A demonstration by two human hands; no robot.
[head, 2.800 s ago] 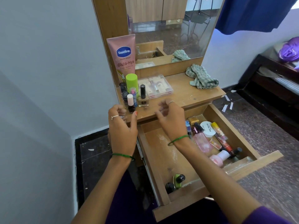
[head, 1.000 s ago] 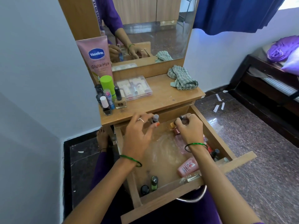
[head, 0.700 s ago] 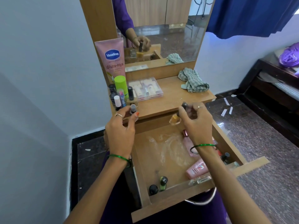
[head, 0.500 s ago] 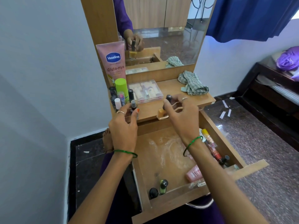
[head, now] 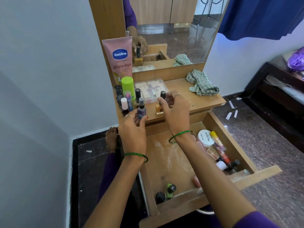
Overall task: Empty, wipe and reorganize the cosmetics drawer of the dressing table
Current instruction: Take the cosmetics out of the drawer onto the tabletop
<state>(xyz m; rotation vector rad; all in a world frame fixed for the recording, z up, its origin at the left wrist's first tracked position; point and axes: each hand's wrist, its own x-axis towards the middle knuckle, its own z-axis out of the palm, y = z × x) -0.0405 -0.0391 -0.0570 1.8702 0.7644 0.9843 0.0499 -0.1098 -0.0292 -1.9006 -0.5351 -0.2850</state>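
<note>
Right hand (head: 174,111) pinches squat amber glass bottle (head: 159,109) on scuffed wooden tabletop (head: 194,97)

Pale blue walls (head: 41,79), speckled dark floor (head: 271,145), blue curtain (head: 263,15), perhaps a bed (head: 283,83) at right.

We note a matt brown wooden pull-out drawer (head: 230,129) with a scuffed, white-dusted floor. The crumpled green checked cloth (head: 201,83) looks coarse; the tall pink plastic lotion tube (head: 119,58) is glossy.
</note>
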